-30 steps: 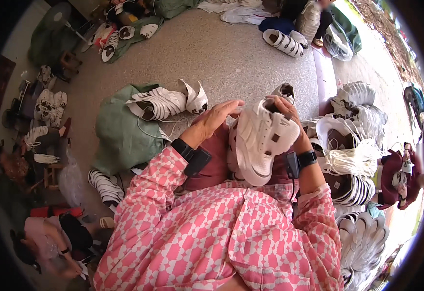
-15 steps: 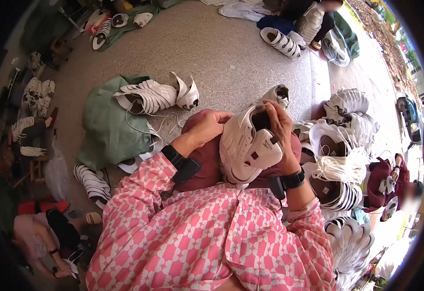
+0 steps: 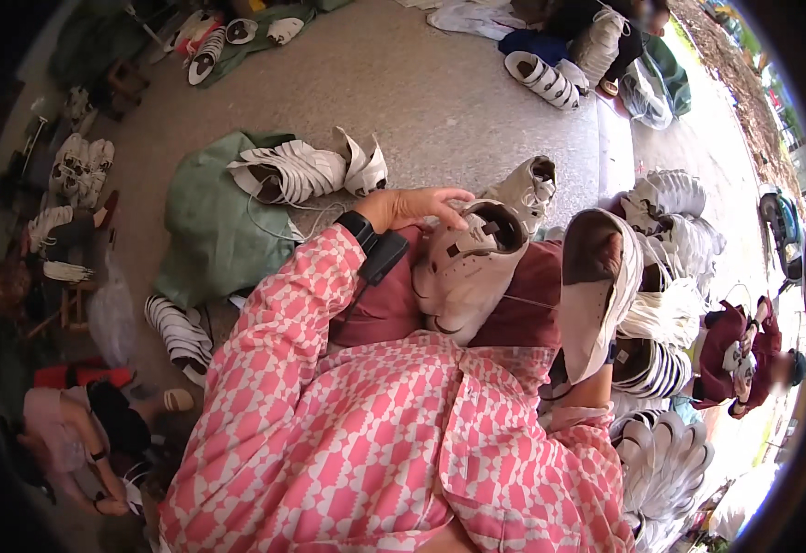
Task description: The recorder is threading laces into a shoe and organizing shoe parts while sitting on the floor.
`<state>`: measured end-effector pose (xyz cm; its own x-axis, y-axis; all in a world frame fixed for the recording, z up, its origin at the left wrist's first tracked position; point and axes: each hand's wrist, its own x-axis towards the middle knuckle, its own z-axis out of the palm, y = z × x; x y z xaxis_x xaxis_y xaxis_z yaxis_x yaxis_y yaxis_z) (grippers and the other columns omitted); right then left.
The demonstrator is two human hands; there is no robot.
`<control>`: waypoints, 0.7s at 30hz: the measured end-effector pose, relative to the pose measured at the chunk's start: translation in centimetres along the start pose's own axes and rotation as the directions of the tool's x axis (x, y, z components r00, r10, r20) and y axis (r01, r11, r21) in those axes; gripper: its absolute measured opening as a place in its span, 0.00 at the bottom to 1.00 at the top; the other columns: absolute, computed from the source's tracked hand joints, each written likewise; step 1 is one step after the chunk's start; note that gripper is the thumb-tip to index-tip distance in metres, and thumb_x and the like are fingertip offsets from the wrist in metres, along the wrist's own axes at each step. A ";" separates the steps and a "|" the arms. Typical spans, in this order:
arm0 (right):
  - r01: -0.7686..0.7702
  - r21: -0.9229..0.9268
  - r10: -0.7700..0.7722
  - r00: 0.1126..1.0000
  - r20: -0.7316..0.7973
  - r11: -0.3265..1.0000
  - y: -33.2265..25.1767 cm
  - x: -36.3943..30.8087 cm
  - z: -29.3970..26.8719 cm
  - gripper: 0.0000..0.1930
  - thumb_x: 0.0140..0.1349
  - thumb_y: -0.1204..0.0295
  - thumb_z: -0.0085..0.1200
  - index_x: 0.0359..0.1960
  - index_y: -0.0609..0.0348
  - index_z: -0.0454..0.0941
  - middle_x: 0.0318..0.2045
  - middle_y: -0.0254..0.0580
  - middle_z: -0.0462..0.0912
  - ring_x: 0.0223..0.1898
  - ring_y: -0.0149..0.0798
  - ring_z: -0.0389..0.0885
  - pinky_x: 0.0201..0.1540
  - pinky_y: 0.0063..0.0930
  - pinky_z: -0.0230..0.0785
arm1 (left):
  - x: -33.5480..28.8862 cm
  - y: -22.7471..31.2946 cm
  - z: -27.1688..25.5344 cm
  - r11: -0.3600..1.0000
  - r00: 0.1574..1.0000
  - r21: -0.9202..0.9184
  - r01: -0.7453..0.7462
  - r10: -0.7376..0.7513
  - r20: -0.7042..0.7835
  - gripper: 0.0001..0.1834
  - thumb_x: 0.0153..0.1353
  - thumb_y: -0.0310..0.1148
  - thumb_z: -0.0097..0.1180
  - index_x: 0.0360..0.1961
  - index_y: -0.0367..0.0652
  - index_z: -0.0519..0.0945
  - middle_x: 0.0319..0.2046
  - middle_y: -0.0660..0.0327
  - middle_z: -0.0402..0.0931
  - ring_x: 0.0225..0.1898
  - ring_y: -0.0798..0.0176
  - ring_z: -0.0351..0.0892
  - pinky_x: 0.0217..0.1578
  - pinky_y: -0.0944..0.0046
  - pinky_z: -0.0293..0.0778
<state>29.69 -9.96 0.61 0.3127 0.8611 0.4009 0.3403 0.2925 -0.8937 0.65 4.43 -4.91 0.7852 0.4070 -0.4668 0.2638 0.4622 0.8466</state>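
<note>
A white shoe upper [image 3: 463, 286] with a dark inside and small punched holes rests on my lap, over my dark red trousers. My left hand [image 3: 421, 205] lies at its upper left edge, fingers stretched out toward the opening and not wrapped round it. Off to the right, my right hand [image 3: 610, 251] holds a second white shoe upper [image 3: 589, 318] tilted upright, its brown lining facing me. That upper covers most of the hand; only some fingers show inside its opening. A thin thread runs between the two uppers. Another white upper [image 3: 525, 189] stands just beyond my knees.
At my right are stacks of white uppers [image 3: 666, 198] and a bundle of white laces [image 3: 657, 318]. A green sack [image 3: 214, 221] with nested uppers [image 3: 302, 170] on it sits ahead left. Co-workers sit at both sides and at the far right.
My right hand has left the lap upper and swung right, now holding another upper. The lap upper has turned, its opening toward the upper right. My left hand has shifted up and right.
</note>
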 end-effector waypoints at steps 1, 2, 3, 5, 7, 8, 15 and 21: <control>0.037 -0.058 -0.037 0.999 -0.004 0.998 -0.3 -0.3 -0.5 0.16 0.71 0.62 0.49 0.51 0.61 0.77 0.39 0.34 0.81 0.40 0.27 0.78 0.44 0.20 0.70 | 0.2 -0.2 0.1 0.999 1.000 0.039 -0.030 0.029 0.010 0.43 0.50 0.41 0.68 0.66 0.45 0.64 0.54 0.56 0.70 0.59 0.59 0.65 0.58 0.62 0.60; 0.069 -0.109 -0.070 0.997 -0.007 0.992 -0.5 -0.7 -0.8 0.17 0.71 0.62 0.49 0.52 0.61 0.77 0.40 0.35 0.81 0.40 0.27 0.78 0.44 0.21 0.70 | 0.3 -0.4 0.3 0.996 0.998 0.077 -0.054 0.053 0.026 0.43 0.48 0.40 0.70 0.65 0.45 0.65 0.54 0.57 0.70 0.58 0.61 0.65 0.59 0.63 0.60; 0.102 -0.159 -0.105 0.994 -0.011 0.982 -0.7 -1.0 -1.1 0.17 0.71 0.62 0.49 0.52 0.61 0.77 0.40 0.35 0.81 0.40 0.27 0.78 0.44 0.21 0.70 | 0.5 -0.7 0.5 0.982 0.991 0.166 -0.084 0.099 -0.084 0.42 0.46 0.38 0.72 0.63 0.43 0.68 0.53 0.58 0.71 0.56 0.63 0.67 0.57 0.63 0.63; 0.144 -0.234 -0.152 0.988 -0.016 0.962 -1.0 -1.5 -1.6 0.17 0.71 0.62 0.49 0.53 0.61 0.76 0.41 0.35 0.81 0.41 0.28 0.78 0.44 0.21 0.70 | 0.8 -1.4 1.5 0.961 0.967 0.210 -0.181 0.213 -0.141 0.40 0.46 0.38 0.72 0.61 0.42 0.69 0.53 0.58 0.71 0.54 0.62 0.69 0.56 0.63 0.65; 0.176 -0.289 -0.189 0.982 -0.020 0.941 -1.2 -1.9 -2.0 0.17 0.71 0.62 0.48 0.53 0.61 0.76 0.41 0.35 0.81 0.41 0.28 0.78 0.44 0.21 0.71 | 0.8 -2.0 2.7 0.881 0.872 0.412 -0.234 0.377 -0.312 0.42 0.47 0.41 0.72 0.61 0.38 0.67 0.52 0.56 0.71 0.51 0.61 0.72 0.52 0.63 0.70; 0.188 -0.315 -0.205 0.979 -0.022 0.930 -1.2 -2.0 -2.1 0.17 0.71 0.62 0.48 0.54 0.61 0.76 0.42 0.35 0.81 0.41 0.28 0.78 0.44 0.22 0.71 | 0.9 -2.3 3.6 0.877 0.878 0.411 -0.248 0.383 -0.286 0.42 0.47 0.41 0.72 0.61 0.38 0.67 0.52 0.56 0.71 0.51 0.61 0.72 0.52 0.63 0.70; 0.191 -0.340 -0.215 0.976 -0.035 0.921 -1.5 -1.7 -1.5 0.18 0.72 0.62 0.47 0.56 0.60 0.74 0.44 0.35 0.80 0.42 0.29 0.77 0.45 0.23 0.71 | 0.3 -4.6 8.8 0.936 0.560 0.325 -0.132 0.341 -0.755 0.59 0.37 0.53 0.75 0.64 0.33 0.56 0.56 0.42 0.63 0.59 0.46 0.64 0.58 0.52 0.65; -0.436 0.561 0.416 0.893 0.172 0.704 -0.1 4.9 3.0 0.14 0.67 0.65 0.55 0.47 0.63 0.80 0.37 0.35 0.83 0.36 0.26 0.79 0.40 0.19 0.72 | -1.0 -6.5 8.6 0.845 0.668 0.530 -0.071 0.435 -0.604 0.59 0.38 0.43 0.75 0.67 0.35 0.50 0.57 0.40 0.59 0.61 0.42 0.58 0.61 0.48 0.60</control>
<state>28.50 -4.53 2.04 0.2685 0.9621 -0.0483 -0.3944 0.0640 -0.9167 2.98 -5.81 -7.78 0.3010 0.9485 -0.0982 0.4637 -0.0556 0.8843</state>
